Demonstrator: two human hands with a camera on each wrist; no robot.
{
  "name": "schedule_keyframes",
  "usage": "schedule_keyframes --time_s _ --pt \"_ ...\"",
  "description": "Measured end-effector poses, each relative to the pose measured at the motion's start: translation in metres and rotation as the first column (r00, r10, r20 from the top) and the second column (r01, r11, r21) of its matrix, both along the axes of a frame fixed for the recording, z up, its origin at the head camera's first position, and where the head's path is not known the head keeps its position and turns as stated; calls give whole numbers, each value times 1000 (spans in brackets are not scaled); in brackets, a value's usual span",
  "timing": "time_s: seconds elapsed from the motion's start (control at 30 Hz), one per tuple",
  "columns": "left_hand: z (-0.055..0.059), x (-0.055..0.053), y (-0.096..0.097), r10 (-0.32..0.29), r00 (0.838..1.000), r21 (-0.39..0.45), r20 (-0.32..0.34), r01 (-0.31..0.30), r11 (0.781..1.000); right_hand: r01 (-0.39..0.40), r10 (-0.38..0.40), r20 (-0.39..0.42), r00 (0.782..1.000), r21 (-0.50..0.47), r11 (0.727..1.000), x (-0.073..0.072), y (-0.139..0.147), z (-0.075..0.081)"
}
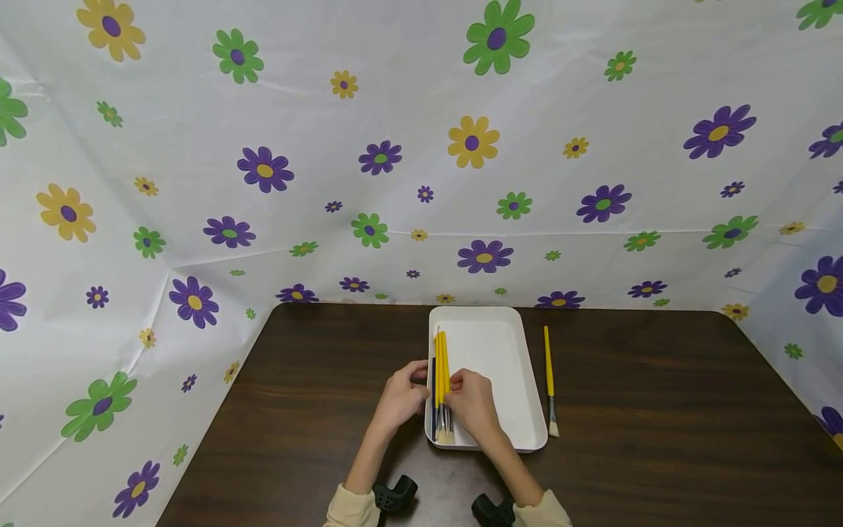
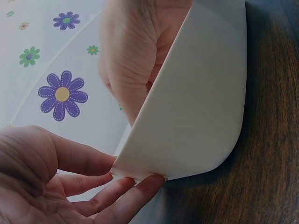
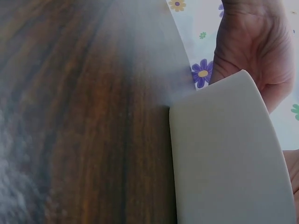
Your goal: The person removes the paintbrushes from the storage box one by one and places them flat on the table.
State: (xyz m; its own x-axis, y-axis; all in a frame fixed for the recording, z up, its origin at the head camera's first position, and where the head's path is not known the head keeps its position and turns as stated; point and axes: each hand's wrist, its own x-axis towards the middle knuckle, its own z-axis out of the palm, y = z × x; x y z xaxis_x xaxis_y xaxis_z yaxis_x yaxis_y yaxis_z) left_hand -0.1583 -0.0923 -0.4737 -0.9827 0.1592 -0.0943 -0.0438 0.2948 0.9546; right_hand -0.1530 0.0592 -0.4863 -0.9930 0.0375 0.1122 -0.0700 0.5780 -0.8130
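A shallow white tray (image 1: 500,366) lies lengthwise on the table, with several yellow-handled paintbrushes (image 1: 442,366) and a dark-handled paintbrush (image 1: 434,395) along its left side, bristles toward me. My left hand (image 1: 400,397) holds the tray's left wall; the left wrist view has the thumb at the rim and the fingers (image 2: 112,198) against the outside. Reaching into the tray, my right hand (image 1: 473,401) pinches at the yellow paintbrushes just above their ferrules. Its fingertips are hidden behind the tray wall (image 2: 196,98) in the left wrist view.
To the right of the tray, a single yellow paintbrush (image 1: 549,373) lies on the dark wooden table (image 1: 658,410), bristles toward me. A white flowered sheet (image 1: 408,117) hangs behind and beside the table. Each wrist wears a black mount (image 1: 396,495).
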Motion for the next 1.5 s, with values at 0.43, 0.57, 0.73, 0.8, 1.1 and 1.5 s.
schedule_keyframes --time_s 0.43,0.57,0.73,0.8,1.1,1.5 --pt "1 1 0 -4 1000 3 16 4 1000 2 -2 14 1000 39 999 -3 -2 -3" --pt "1 0 0 -4 1000 -3 20 4 1000 -1 -1 27 1000 51 999 -3 -2 -3" --pt "1 0 0 -3 1000 6 19 3 1000 -7 5 28 1000 70 998 -2 -4 -1" --pt "1 0 0 -3 1000 9 21 3 1000 -8 7 18 1000 82 997 -1 -5 0" --pt "0 -1 0 -5 1000 3 31 5 1000 2 0 -9 1000 130 991 0 -7 0" --pt "1 -1 0 -1 1000 2 29 0 1000 -4 6 34 999 -54 999 0 11 6"
